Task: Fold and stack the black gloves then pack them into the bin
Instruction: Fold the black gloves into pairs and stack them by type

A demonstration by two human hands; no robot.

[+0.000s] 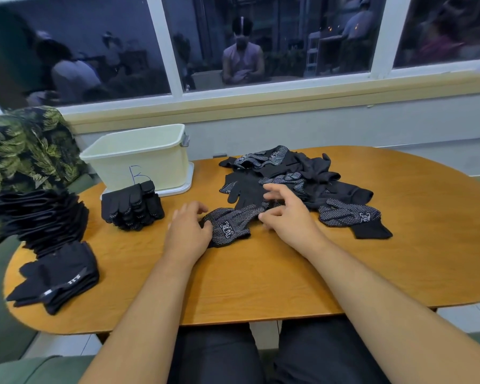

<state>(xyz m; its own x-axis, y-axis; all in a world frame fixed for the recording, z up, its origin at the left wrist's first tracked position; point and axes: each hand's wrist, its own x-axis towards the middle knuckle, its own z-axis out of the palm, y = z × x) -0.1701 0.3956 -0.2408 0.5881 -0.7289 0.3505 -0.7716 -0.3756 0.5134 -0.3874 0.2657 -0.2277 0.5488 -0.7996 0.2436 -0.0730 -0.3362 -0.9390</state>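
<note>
Surface: oval wooden table (261,286) under a white-framed window; the glass shows only dim reflections.
Container: pale cream plastic bin (161,167) marked with a hand-drawn "B", at the far left of the table. Its inside cannot be seen from this angle.
Finished lot: a folded stack of black dotted gloves (133,209), just in front of the bin and outside it.
Unsorted lot: a loose heap of black gloves (297,176) at the far centre, several overlapping. One dotted glove (349,217) lies apart at its right edge.
Item in hand: a single black glove with white grip dots and a printed logo (227,225), lying flat between the hands at the near edge of the heap.
Left hand (187,231): fingers bent and relaxed, tips resting on the glove's near left end; no closed grip is visible.
Right hand (286,214): fingers spread and loose, thumb touching the glove's far end; it is blurred and appears to hold nothing.
Other stock: a leaning column of dark folded fabric (47,217) and a banded black bundle (58,275) at the left edge, beside leaf-patterned cloth (25,145).
Progress: probably under halfway. One stack is folded, the heap remains, and nothing is visibly packed.
</note>
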